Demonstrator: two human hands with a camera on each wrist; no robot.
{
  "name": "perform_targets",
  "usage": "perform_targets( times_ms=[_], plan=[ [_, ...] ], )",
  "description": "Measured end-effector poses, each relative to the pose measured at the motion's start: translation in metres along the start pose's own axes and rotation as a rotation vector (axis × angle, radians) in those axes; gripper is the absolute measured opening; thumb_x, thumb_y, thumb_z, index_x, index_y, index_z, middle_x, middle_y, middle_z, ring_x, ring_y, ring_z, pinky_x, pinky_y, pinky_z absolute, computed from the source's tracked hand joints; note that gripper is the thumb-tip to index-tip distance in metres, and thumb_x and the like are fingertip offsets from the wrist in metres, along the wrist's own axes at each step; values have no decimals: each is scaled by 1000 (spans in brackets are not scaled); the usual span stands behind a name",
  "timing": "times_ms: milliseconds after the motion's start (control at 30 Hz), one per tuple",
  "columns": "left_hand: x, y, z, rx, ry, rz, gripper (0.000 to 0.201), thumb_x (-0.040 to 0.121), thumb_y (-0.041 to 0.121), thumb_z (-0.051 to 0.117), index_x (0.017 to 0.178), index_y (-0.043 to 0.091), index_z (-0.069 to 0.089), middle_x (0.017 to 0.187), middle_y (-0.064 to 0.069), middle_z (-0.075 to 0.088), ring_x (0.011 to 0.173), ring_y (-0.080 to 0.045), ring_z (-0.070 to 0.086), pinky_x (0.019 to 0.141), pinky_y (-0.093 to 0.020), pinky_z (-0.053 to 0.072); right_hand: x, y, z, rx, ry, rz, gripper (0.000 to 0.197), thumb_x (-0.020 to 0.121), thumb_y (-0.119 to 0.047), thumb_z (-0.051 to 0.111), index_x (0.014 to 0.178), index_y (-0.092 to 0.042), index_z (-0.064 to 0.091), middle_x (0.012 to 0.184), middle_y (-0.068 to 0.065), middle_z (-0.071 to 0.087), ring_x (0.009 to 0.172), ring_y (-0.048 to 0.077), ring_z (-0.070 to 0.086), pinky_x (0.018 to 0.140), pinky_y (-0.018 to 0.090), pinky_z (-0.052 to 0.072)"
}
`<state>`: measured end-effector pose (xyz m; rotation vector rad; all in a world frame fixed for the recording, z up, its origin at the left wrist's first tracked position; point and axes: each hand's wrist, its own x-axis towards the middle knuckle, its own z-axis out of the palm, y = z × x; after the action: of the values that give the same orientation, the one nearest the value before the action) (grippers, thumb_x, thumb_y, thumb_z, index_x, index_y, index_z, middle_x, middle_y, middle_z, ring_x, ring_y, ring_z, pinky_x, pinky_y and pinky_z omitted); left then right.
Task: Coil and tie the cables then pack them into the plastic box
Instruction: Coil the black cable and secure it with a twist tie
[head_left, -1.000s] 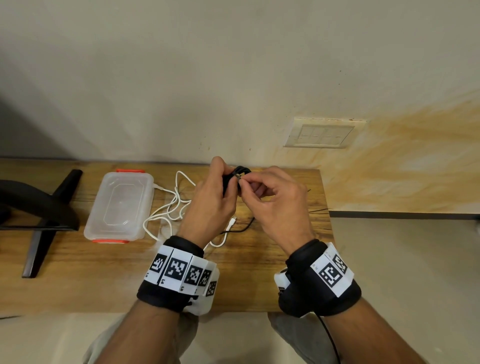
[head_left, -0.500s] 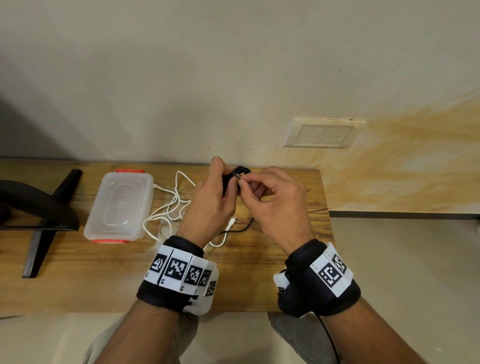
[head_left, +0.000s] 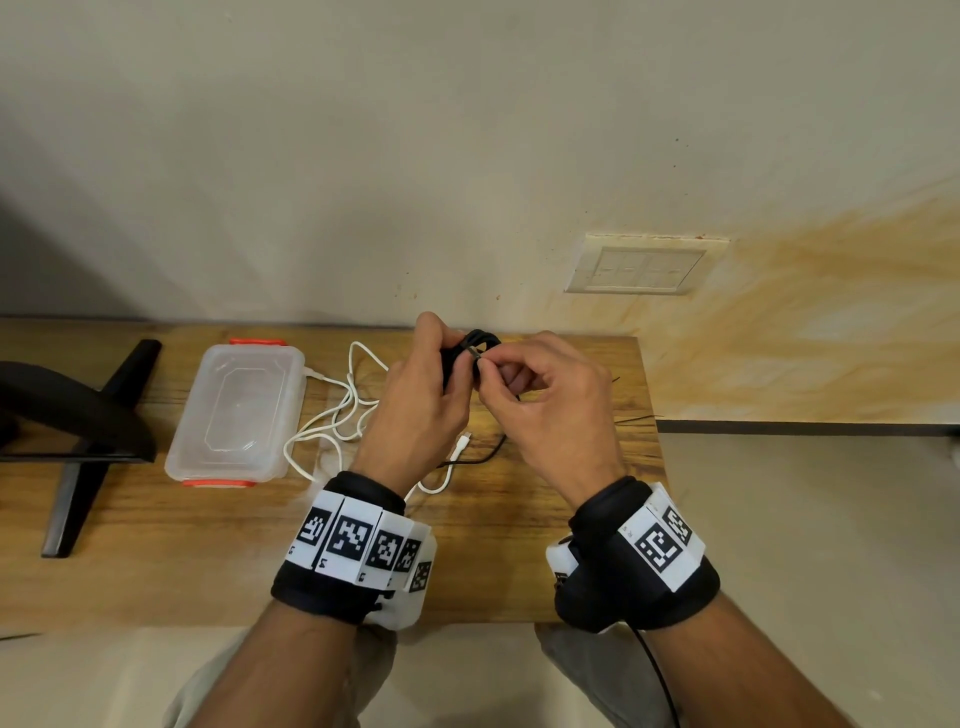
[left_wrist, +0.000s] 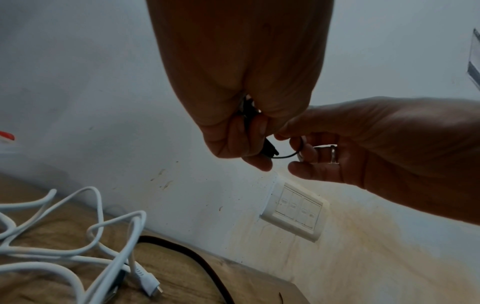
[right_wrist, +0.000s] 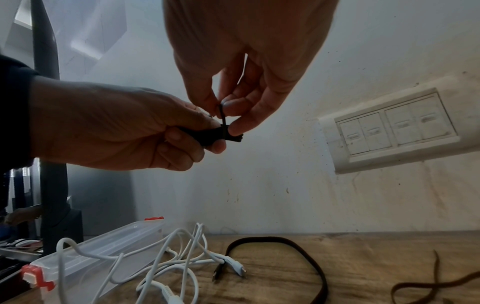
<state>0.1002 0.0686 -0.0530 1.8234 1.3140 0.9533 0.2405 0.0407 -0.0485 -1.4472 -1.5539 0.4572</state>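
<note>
Wood-grain table (head_left: 156, 561): left hand (head_left: 415, 410) grips black coiled cable (head_left: 480, 343), right hand (head_left: 545, 410) pinches thin tie (right_wrist: 223, 115) w/ fingertips.

A room in a home or office: a wooden desk (head_left: 156, 545) against a stained wall (head_left: 363, 156) with light switches (head_left: 641, 266).

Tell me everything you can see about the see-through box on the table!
The plastic box is a clear, rounded rectangle with a lid on top and orange-red clips at its two short ends. It lies flat on the wooden table, to the left of both hands. A loop of the white cable reaches its right side. Neither hand touches it.
</note>
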Motion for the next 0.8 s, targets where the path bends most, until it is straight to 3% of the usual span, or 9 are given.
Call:
perform_targets(
  times_ms=[267,433,533,667,800],
  plan=[
    [-1,1,1,-1,-11,5,9,101,15,51,101,11,43,76,6,60,64,-13,57,58,-38,46,0,-3,0,2,6,0,3,87,-17,74,89,-15,77,79,-4,65,68,11,59,66,31,55],
    [-1,0,2,-4,-22,26,11,101,15,51,100,7,43,77,10,58,64,-7,56,54,-25,42,0,-3,2,-4,10,6,5,87,-15,75,91,-17,78,81,-6,66,69,9,60,67,30,55],
    [-1,0,3,0,-25,35,13,102,16,50,98,8,41,71,8,55,59,-9,52,51,-27,39,0,-3,2,-2,10,30,7,88,-17,76,95,-18,78,84,-6,68,72,9,61,69,25,55],
    [-1,2,2,14,-45,66,13,102,14,50,95,9,40,66,8,51,54,-9,48,47,-26,35,5,-5,0,134,-9,206,13,86,-16,78,99,-18,78,85,-7,72,76,4,64,69,11,49],
    [-1,2,2,66,-76,104,8,101,11,50,99,6,45,68,15,50,58,0,51,48,-14,31,8,-7,-1,259,-75,330,20,87,-13,76,104,-23,76,84,-7,72,73,-2,64,69,11,49]
  ],
)
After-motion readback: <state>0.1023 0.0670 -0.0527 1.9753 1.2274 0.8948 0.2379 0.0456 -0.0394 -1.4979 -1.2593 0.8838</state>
